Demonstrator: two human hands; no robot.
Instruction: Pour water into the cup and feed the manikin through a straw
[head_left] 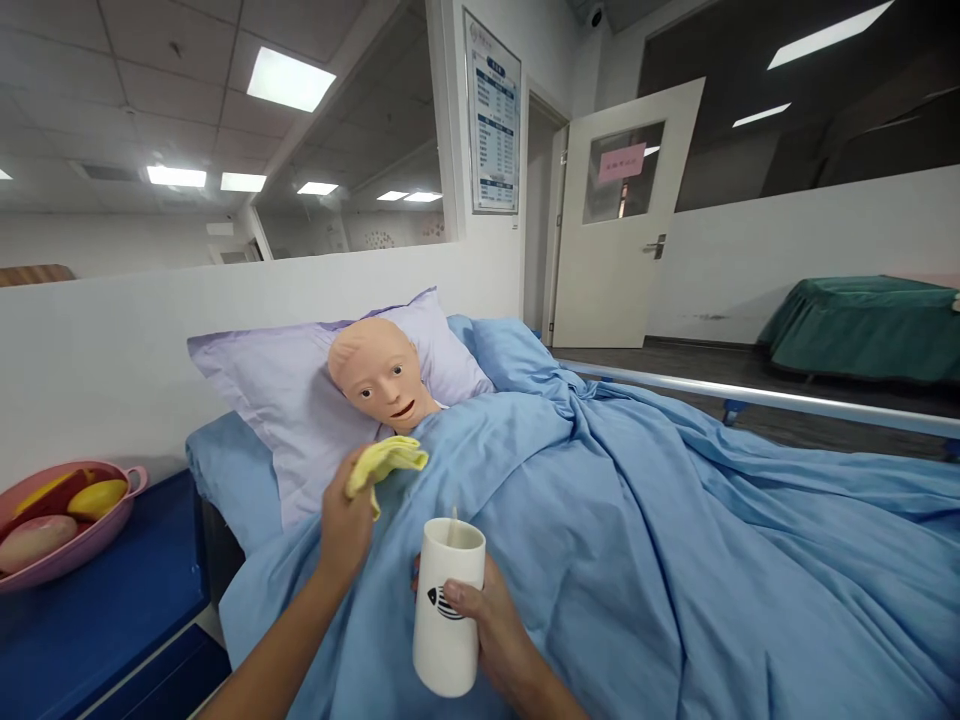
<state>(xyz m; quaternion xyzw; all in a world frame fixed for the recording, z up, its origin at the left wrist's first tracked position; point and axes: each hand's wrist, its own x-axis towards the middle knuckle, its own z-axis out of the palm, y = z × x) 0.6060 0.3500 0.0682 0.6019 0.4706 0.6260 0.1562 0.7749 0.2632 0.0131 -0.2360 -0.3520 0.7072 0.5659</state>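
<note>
A yellow cloth (386, 462) is gripped in my left hand (346, 515), just below the chin of a bald training manikin (375, 370). The manikin's head rests on a lilac pillow (281, 385), its mouth slightly open. My right hand (491, 620) is wrapped round a tall white cup (446, 650) with a black striped fish print. A thin pale stick (454, 525), perhaps a straw or a handle, stands up out of the cup; its lower end is hidden. Both hands are above a blue quilt (600, 520) that covers the manikin's body.
At the left, a pink basket (75, 550) of fruit stands on a blue bedside cabinet (142, 600). A metal bed rail (750, 395) runs along the far side. Beyond it are an open door (622, 270) and a green-draped table (855, 330).
</note>
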